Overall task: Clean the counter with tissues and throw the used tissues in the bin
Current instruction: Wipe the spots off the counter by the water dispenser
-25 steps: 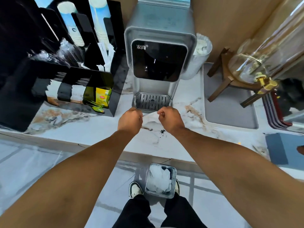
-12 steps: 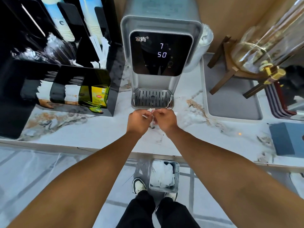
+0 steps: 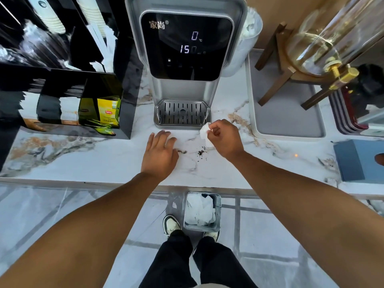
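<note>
My right hand (image 3: 225, 138) pinches a folded white tissue (image 3: 204, 132) just above the marble counter (image 3: 104, 156), beside the drip tray's right corner. Dark crumbs (image 3: 201, 152) lie on the counter directly below the tissue. My left hand (image 3: 160, 152) rests flat on the counter to the left of the crumbs, fingers spread and holding nothing. On the floor under the counter edge, between my shoes, stands a small metal bin (image 3: 202, 212) with crumpled white tissues inside.
A grey water dispenser (image 3: 185, 50) with its drip tray (image 3: 181, 114) stands right behind my hands. A black organiser with cups and tea bags (image 3: 83, 96) fills the left. At right are a grey tray (image 3: 291, 119), a glass drink dispenser (image 3: 324, 44) and a blue tissue box (image 3: 359, 161).
My hands, which were together folding the tissue, have separated. The right hand keeps the tissue and moved right; the left hand let go and lies flat on the counter.
</note>
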Action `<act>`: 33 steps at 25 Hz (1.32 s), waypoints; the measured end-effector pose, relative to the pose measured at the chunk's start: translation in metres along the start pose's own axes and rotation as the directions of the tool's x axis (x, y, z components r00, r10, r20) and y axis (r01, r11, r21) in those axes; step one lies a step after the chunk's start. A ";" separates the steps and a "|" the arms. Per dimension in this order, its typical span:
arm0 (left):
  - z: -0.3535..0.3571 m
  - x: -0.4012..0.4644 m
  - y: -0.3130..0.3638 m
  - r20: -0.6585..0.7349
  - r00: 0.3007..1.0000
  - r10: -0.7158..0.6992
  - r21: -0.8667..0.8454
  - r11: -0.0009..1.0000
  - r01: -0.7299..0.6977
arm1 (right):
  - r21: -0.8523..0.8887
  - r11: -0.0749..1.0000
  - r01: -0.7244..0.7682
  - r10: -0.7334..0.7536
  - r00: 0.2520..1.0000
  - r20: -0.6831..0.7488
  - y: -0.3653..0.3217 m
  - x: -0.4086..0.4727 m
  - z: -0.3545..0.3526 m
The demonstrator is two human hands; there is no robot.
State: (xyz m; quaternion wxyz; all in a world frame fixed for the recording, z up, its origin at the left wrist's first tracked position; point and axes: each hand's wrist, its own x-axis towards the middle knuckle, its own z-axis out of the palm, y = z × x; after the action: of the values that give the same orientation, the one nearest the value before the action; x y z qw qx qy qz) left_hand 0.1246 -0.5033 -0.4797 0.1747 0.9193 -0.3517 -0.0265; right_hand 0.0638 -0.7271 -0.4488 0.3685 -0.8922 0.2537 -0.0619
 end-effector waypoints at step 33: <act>0.034 0.000 -0.007 0.083 0.996 0.039 0.093 0.995 -0.046 | 0.020 0.950 0.312 -0.313 0.947 0.079 0.040 -0.020 0.017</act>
State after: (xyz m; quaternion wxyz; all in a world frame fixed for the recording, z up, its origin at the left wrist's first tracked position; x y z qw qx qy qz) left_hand 0.1231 -0.5084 -0.5144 0.1172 0.9169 -0.3789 -0.0433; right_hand 0.0355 -0.7308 -0.4870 0.3673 -0.9215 0.0939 -0.0843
